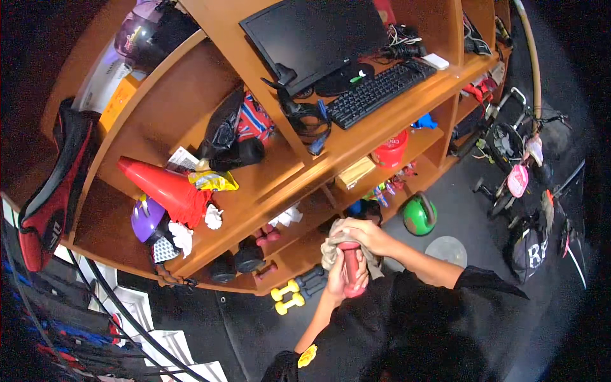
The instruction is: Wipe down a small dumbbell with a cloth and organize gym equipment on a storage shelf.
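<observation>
My left hand is wrapped around the handle of a pinkish-red dumbbell, held upright in front of my body. A crumpled beige cloth covers the dumbbell's upper end and hangs down on both sides of it. Over the top, my right hand presses and grips this cloth. Several yellow dumbbells and dark dumbbells lie on the floor just left of my hands. On the low shelves beyond are small pink dumbbells and large black dumbbells.
A green kettlebell stands on the floor beyond my right hand, near a clear round disc. The wooden shelf unit holds a monitor, a keyboard, a red cone and a red tub. A child's bicycle is at right.
</observation>
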`<state>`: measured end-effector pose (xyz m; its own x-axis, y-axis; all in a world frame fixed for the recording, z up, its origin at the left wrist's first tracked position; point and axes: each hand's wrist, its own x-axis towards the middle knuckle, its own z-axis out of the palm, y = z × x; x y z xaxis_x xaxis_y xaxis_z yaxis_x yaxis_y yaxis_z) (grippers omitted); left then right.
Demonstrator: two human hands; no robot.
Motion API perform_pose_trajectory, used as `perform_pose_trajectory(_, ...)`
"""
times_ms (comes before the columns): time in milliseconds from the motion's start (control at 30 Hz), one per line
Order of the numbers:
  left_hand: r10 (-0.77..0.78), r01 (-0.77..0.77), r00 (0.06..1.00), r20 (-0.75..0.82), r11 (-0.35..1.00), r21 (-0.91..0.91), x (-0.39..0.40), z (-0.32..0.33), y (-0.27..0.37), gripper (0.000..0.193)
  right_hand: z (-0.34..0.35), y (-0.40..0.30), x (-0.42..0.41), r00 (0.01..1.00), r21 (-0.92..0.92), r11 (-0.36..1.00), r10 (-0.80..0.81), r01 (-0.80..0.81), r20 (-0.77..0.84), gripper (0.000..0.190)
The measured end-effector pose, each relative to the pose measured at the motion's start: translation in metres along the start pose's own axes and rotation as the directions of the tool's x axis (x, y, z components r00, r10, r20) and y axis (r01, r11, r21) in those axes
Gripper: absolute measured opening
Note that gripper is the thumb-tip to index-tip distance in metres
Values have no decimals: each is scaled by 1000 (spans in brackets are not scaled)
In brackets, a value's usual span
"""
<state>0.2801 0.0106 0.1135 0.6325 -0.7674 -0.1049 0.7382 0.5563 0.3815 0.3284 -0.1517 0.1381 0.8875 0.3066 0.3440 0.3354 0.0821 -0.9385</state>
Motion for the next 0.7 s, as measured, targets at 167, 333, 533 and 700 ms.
perform_pose_trajectory(167, 83, -53, 985, -151, 979, 196, 7, -24, -4, 64, -4, -32, 0, 995, -206, 974, -95, 98, 23, 32)
perform_pose_trajectory(333, 104, -72, 990, -97, 956, 284, 15, -35, 3, 69, -23, -48, 10, 971, 136, 983, -150, 126, 187, 39)
perform_pose_trajectory(533, 2, 20, 999, -52, 913, 407, 12, 3, 34, 66, -26, -80, 38, 898, -188, 944, -177, 270, 403, 37)
perform_pose_trajectory(700, 12, 63, 992, -128, 822, 566, 2, 16, 34, 62, -14, -72, 23, 919, -303, 921, -123, 247, 375, 23)
